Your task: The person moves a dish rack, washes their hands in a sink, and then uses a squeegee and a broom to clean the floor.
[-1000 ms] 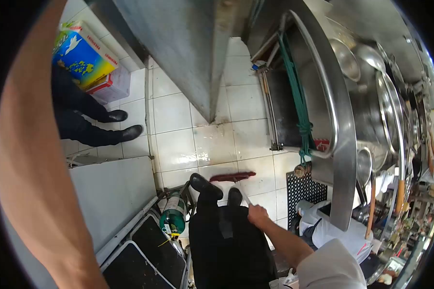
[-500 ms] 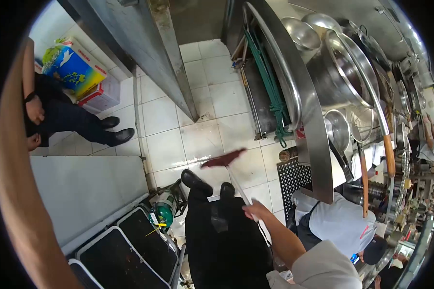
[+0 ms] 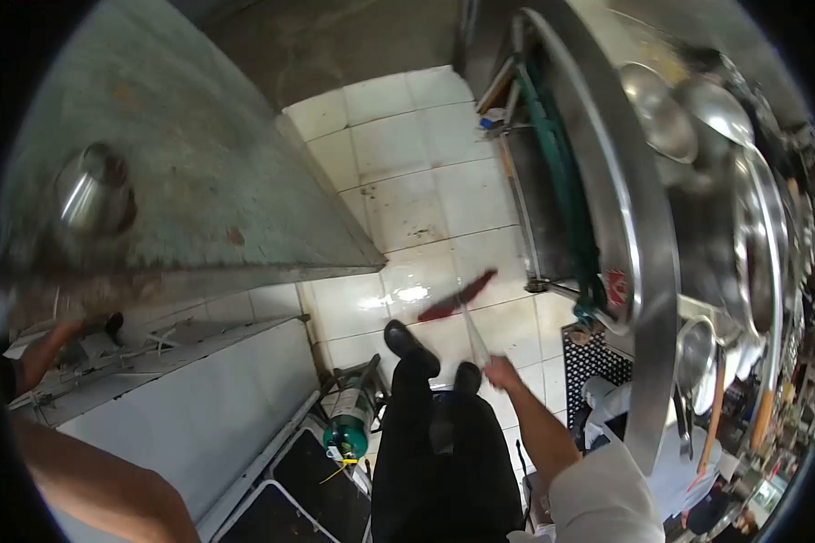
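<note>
My right hand (image 3: 501, 372) is closed round the white stick of a floor mop. Its wide, dark red mop head (image 3: 458, 297) lies on wet white tiles just past my black shoes; blur hides what the head is made of. At the lower left my bare left forearm (image 3: 109, 480) reaches out to the side, and its hand is outside the picture. A grey-green door (image 3: 235, 181) with a round metal knob (image 3: 95, 192) takes up the upper left.
Beside my legs stand a green gas cylinder (image 3: 346, 434) and folded black-and-white steps (image 3: 308, 484). A steel counter (image 3: 647, 271) with pans and ladles runs along the right. Another person's arm (image 3: 45, 357) shows at the far left, below the door.
The door now spreads across the upper left, its knobbed face showing, and covers the boxes and most of the person there. My left forearm has dropped lower. The view has shifted.
</note>
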The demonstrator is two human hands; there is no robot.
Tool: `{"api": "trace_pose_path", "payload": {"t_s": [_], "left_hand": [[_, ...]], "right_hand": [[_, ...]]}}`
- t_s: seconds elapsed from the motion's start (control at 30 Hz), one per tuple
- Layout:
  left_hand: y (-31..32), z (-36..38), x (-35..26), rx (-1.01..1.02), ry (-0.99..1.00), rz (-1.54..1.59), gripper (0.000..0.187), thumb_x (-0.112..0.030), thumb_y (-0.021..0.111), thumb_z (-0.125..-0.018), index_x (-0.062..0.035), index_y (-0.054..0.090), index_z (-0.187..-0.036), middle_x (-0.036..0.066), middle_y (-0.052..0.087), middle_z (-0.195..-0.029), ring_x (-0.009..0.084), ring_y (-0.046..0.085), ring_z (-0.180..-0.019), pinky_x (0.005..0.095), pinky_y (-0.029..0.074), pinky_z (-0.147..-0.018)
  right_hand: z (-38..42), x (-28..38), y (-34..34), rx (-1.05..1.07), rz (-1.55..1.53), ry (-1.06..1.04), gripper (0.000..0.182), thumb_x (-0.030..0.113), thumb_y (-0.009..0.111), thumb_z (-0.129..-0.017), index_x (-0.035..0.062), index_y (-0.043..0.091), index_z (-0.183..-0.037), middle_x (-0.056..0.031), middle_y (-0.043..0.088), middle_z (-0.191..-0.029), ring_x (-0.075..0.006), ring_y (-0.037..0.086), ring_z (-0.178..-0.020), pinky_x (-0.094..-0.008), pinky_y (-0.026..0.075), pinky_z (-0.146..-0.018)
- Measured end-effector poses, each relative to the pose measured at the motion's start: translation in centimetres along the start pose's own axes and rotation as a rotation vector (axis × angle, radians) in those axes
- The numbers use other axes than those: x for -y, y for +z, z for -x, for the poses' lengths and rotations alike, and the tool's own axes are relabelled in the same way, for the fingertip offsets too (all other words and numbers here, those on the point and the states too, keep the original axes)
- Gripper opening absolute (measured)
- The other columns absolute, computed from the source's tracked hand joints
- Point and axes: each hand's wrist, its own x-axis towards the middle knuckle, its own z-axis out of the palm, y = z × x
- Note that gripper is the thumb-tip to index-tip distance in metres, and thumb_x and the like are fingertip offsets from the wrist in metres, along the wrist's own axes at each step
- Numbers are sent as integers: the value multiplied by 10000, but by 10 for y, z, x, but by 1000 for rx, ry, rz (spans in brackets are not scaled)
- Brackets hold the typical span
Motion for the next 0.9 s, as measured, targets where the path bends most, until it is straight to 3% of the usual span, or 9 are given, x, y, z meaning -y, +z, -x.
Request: {"api": "trace_pose_path", "payload": {"t_s": [0.17,0.23,0.3,0.37,0.5,0.7,0.73,0.8,0.9], "left_hand": [[-51,70,37,-205,-155,-213,289,-290,502,-936,-27,610,-991,125,624,-950,272,590,-894,478,447,-895],[-70,83,44,-260,-214,-285,292,-294,506,-935,-28,608,-1001,126,624,-957,266,591,-896,468,451,-888],[-94,107,47,-347,-258,-338,296,-299,510,-933,-30,607,-1012,128,624,-964,261,592,-899,457,455,-881],[-110,124,50,-424,-328,-398,301,-303,514,-932,-31,605,-1022,129,624,-972,256,592,-902,447,459,-873],[-121,147,52,-544,-456,-545,311,-312,521,-930,-34,602,-1042,132,624,-986,245,594,-907,426,467,-859],[-111,162,59,-723,-655,-755,329,-325,533,-926,-38,597,-1073,136,625,-1008,229,596,-915,394,479,-838],[-106,165,60,-764,-674,-784,333,-327,534,-925,-39,596,-1078,137,625,-1012,227,597,-916,389,481,-834],[-99,168,55,-834,-725,-842,340,-332,538,-924,-40,595,-1088,138,625,-1019,221,597,-919,378,485,-827],[-83,176,47,-956,-827,-922,351,-338,544,-922,-42,593,-1104,140,625,-1030,213,598,-922,363,491,-816]], "right_hand": [[-192,169,1,-69,-25,-226,320,114,641,-768,-85,563,-1005,-107,563,-579,-211,550,-438,-381,437,-381],[-135,233,2,-149,91,-179,373,206,606,-762,-55,571,-1026,-229,657,-769,-361,661,-641,-435,541,-604],[-101,191,39,-117,-90,-249,560,157,641,-792,-27,466,-1291,-130,602,-657,-232,557,-461,-376,471,-418],[-45,150,91,-508,402,-568,488,133,602,-810,5,489,-1268,-191,639,-756,-248,632,-575,-389,511,-502],[-40,237,98,66,-19,28,465,217,558,-822,-36,533,-1211,-300,609,-1080,-395,600,-1058,-428,472,-933],[-289,412,44,20,-168,-287,316,172,659,-819,-27,570,-1049,-91,570,-590,-221,551,-446,-380,434,-399],[-445,385,80,-168,-263,-341,326,169,653,-828,-21,533,-1064,-83,553,-570,-210,541,-446,-375,438,-403],[-367,500,9,-28,-31,-246,336,167,644,-836,-1,495,-1086,-89,542,-563,-209,535,-448,-371,437,-406],[-288,457,5,-185,62,-533,498,154,621,-841,3,419,-1271,-176,594,-861,-294,588,-754,-397,460,-652]]}}
